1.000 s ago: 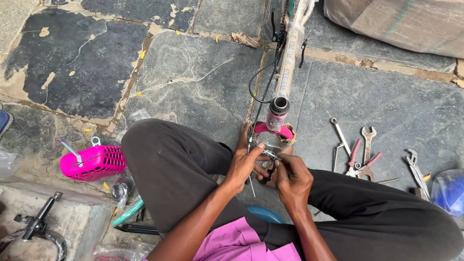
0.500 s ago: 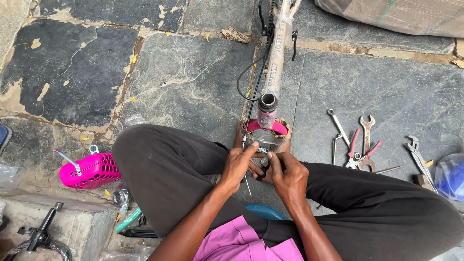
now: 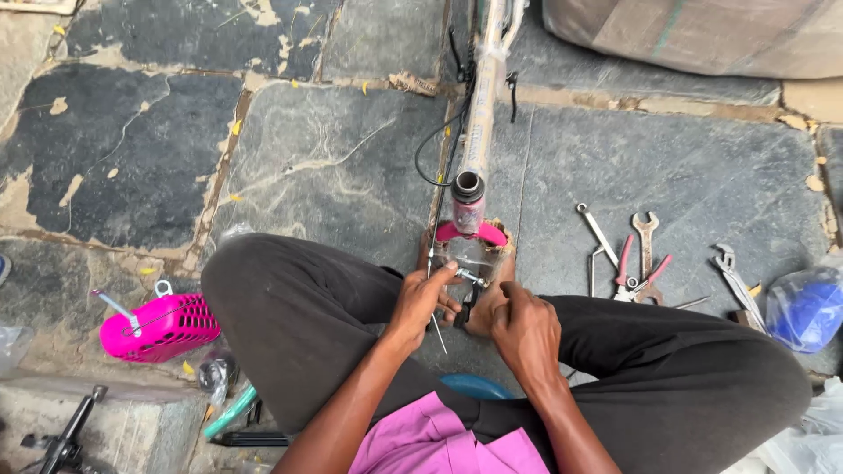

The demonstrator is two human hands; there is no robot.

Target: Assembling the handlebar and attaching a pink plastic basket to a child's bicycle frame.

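1. Two hands work low at the centre, between the person's crossed legs in dark trousers (image 3: 299, 325), seated on the stone floor (image 3: 334, 167).
2. Left hand (image 3: 423, 303): fingers curled, thumb and forefinger pinched on a small metal part (image 3: 467, 276) at the end of the bicycle frame (image 3: 481, 105); a thin wire (image 3: 436, 329) runs down past the fingers.
3. Right hand (image 3: 525, 326): fingers bent, knuckles up, pressed against the same end of the frame; what it grips is hidden under the hand, cannot tell.
4. Bicycle frame lies on the floor, running from the top edge down to the hands; its open tube end (image 3: 468, 186) faces the camera, a pink piece (image 3: 492, 233) just below it, clear wrap around the bottom.
5. Black cable (image 3: 432, 149) loops off the frame's left side.
6. Right of the frame, on the floor: spanners (image 3: 645, 237), pliers with pink handles (image 3: 625, 268), another wrench (image 3: 733, 272), near each other.
7. Far right: blue plastic bag (image 3: 806, 307).
8. Left: pink basket (image 3: 158, 326) on the floor, beside the left knee.
9. Top right: grey sack (image 3: 702, 35).
10. Pink shirt (image 3: 439, 439) at the bottom edge.
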